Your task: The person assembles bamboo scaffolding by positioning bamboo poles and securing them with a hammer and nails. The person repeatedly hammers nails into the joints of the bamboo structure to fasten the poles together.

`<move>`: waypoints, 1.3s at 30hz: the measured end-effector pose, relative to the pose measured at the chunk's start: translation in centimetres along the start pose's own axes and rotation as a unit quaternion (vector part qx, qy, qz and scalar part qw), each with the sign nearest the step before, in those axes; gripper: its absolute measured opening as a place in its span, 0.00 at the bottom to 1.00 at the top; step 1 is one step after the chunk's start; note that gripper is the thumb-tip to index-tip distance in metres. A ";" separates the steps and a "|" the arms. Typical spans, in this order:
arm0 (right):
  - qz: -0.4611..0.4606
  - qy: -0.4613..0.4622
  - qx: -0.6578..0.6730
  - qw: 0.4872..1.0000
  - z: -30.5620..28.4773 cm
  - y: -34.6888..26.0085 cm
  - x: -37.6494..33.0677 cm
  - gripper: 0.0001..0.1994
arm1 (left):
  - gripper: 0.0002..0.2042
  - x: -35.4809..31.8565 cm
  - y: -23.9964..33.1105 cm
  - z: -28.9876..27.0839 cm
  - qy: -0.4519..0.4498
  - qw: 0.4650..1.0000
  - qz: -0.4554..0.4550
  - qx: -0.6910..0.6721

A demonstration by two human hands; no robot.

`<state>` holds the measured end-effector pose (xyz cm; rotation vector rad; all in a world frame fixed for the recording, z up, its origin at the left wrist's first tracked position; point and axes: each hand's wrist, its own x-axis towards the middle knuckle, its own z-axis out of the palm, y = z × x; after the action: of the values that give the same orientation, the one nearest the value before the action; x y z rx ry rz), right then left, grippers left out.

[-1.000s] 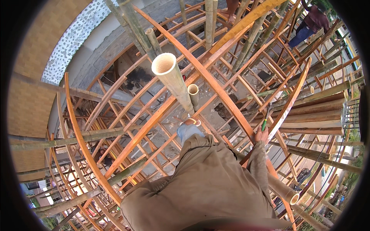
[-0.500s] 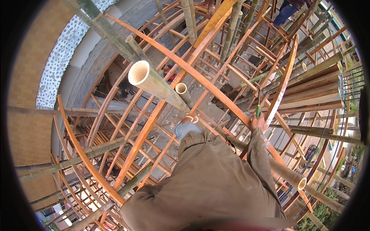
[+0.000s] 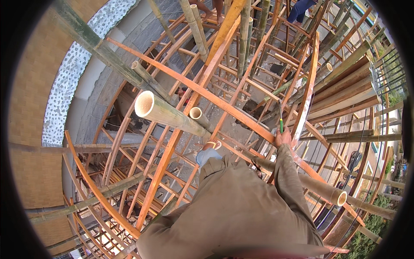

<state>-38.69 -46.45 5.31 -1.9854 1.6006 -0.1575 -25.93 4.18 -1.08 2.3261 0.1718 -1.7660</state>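
Observation:
My right hand is closed around a green-handled tool that stands upright from the fist. Its upper part is thin and dark, and I cannot make out its head. The fist lies against the end of a long reddish wooden beam, where a curved, pale-faced timber passes close by. My left hand does not show; a brown sleeve and garment fill the lower middle. My sandalled foot stands among the timbers.
Upright bamboo poles rise close in front, and a cut bamboo end juts out at right. Stacked boards lie beyond my hand. Open gaps between timbers drop to lower levels. Another person's bare legs show at the top.
The whole view has shifted slightly, so the poles and beams sit further left. My right hand keeps hold of the green-handled tool beside the same beam end.

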 end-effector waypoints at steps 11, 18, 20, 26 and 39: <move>0.023 0.003 0.005 1.000 -0.2 -0.1 -0.1 0.19 | 0.12 1.9 0.0 -3.7 0.035 0.999 0.022 -0.013; 0.006 -0.005 0.018 1.000 0.1 0.7 0.3 0.19 | 0.10 1.5 5.5 -10.3 0.276 0.807 0.342 -0.394; -0.001 -0.006 0.004 1.000 0.5 0.9 0.5 0.19 | 0.11 -1.2 10.0 -12.4 0.340 0.712 0.433 -0.436; -0.032 0.000 -0.042 0.999 0.8 0.3 0.2 0.18 | 0.36 -12.5 19.4 -19.7 0.484 0.487 0.585 -0.432; -0.117 0.143 0.165 0.969 -1.0 -0.8 -6.1 0.14 | 0.48 -16.6 24.3 -25.1 0.431 0.468 0.689 -0.346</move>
<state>-40.11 -41.09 8.08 -1.9411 1.3882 -0.7828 -1.63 -12.71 23.76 1.4012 -0.5838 0.3420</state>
